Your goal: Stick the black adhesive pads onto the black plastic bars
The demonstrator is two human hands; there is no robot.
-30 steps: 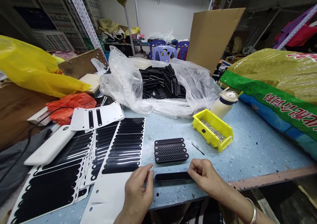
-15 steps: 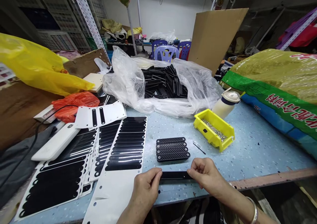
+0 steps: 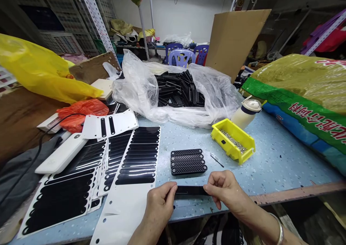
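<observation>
A flat black strip (image 3: 190,190) is stretched level between my two hands, just above the front of the blue table. My left hand (image 3: 162,200) pinches its left end between thumb and fingers. The right end sits in the pinch of my right hand (image 3: 222,188); my fingertips cover both ends. Just beyond the strip lie several black lattice-patterned bars (image 3: 188,162), side by side. Left of them, a white backing sheet (image 3: 127,209) carries rows of black stickers (image 3: 139,154) shaped like long rounded strips.
Behind the bars, a clear plastic bag (image 3: 173,116) holds many black pieces (image 3: 180,90). A yellow bin (image 3: 234,144) of small metal parts and a cream bottle (image 3: 246,113) stand right. A thin dark tool (image 3: 217,160) lies near the bars. More sticker sheets (image 3: 59,201) lie left.
The strip stays between both hands and is tipped slightly, its visible face now catching the light differently. My right hand has shifted very slightly up and left.
</observation>
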